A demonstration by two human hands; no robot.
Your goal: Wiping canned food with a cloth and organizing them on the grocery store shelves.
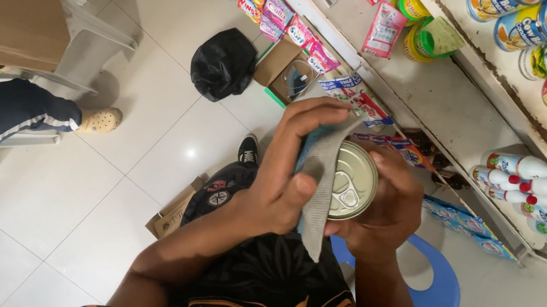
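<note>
The fingers (308,126) of the left hand (289,171) are clenched over a grey cloth (320,183), pressing it against the rim of a tin can (351,183). The thumb pins the cloth's lower fold, and a loose tail hangs down towards the lap. The right hand (386,209) cups the can from the far side, its fingers wrapped round the wall, so the can sits held between both hands at chest height, lid up and slightly tilted towards the head camera.

The lid is bare metal with a pull tab, shiny and probably slippery; the can looks stiff and, if full, fairly heavy, so the wall seems the safest place to grip it, away from the rim's edge. The cloth is soft and limp and bunches wherever it is pinched.

Below the hands is a blue plastic stool (442,293) on the white tiled floor (146,117). To the right, a shelf (445,101) carries rows of cans and white bottles (539,202); sachet strips hang along its edge. A black bag (223,64) lies on the floor, and another person's leg (13,117) rests by a chair.
</note>
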